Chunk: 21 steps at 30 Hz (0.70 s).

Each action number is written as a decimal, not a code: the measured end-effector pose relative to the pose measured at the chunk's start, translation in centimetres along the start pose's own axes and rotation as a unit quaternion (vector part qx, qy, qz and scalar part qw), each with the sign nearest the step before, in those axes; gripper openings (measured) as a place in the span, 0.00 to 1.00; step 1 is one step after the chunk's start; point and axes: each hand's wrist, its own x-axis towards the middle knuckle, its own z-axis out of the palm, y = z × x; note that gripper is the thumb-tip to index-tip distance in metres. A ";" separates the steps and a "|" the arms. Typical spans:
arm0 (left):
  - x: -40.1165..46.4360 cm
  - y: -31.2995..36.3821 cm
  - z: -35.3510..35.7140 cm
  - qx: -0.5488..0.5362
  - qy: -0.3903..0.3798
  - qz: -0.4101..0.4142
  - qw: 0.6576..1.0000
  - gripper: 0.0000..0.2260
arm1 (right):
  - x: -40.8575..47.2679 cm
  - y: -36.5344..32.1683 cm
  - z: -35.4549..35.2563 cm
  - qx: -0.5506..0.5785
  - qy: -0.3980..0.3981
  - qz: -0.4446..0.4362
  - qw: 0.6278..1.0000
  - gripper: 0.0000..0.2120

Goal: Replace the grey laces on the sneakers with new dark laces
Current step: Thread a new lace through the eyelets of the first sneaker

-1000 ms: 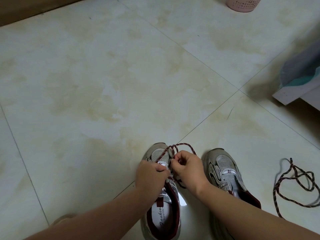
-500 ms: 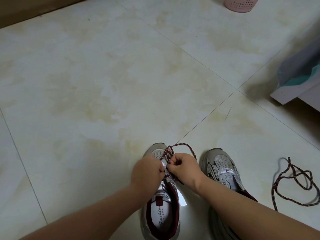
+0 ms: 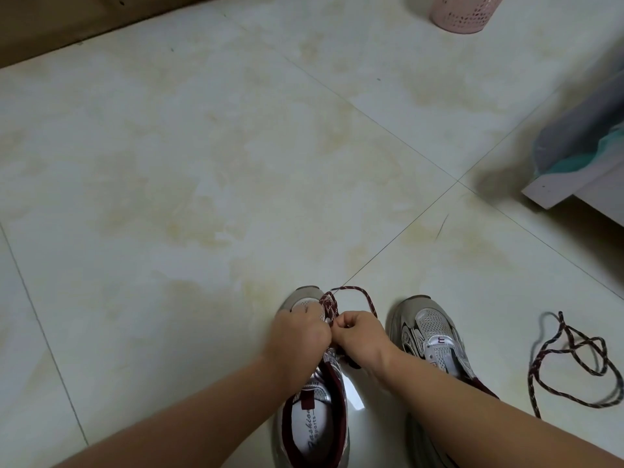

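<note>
Two grey sneakers with maroon lining stand on the tiled floor. Over the left sneaker (image 3: 312, 420) both hands work at the eyelets near the toe. My left hand (image 3: 297, 336) is curled over the sneaker's front and pinches the dark maroon lace (image 3: 364, 295). My right hand (image 3: 359, 334) pinches the same lace beside it; a loop of lace arcs past the toe. The right sneaker (image 3: 429, 329) has no lace in it. A second dark lace (image 3: 570, 363) lies loose on the floor to its right.
A pink perforated bin (image 3: 462, 11) stands at the far top. A white furniture edge (image 3: 553, 190) with grey and teal cloth juts in from the right. A brown baseboard (image 3: 50, 28) runs along the top left. Pale floor tiles spread ahead.
Both hands have drawn closer together over the left sneaker's toe and slightly forward. The lace loop past the toe has grown smaller. The loose lace and right sneaker have not moved.
</note>
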 end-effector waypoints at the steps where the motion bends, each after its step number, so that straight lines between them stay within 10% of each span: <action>1: -0.1 0.1 -0.1 0.022 0.012 0.016 1.000 0.07 | 0.1 -0.1 0.0 -0.007 0.002 0.005 1.000 0.15; 12: 1.4 -0.7 0.2 0.121 -0.002 0.108 0.987 0.07 | 0.1 -0.1 -0.7 -0.041 -0.052 0.005 0.998 0.10; 18: 1.9 -2.7 -2.1 0.136 -0.197 0.211 0.948 0.11 | -0.4 0.1 -0.7 -0.010 -0.093 0.039 0.995 0.12; 21: 1.6 -3.3 -2.4 0.183 -0.106 0.253 0.944 0.03 | -1.4 -0.6 -0.5 -0.031 -0.124 0.040 0.991 0.19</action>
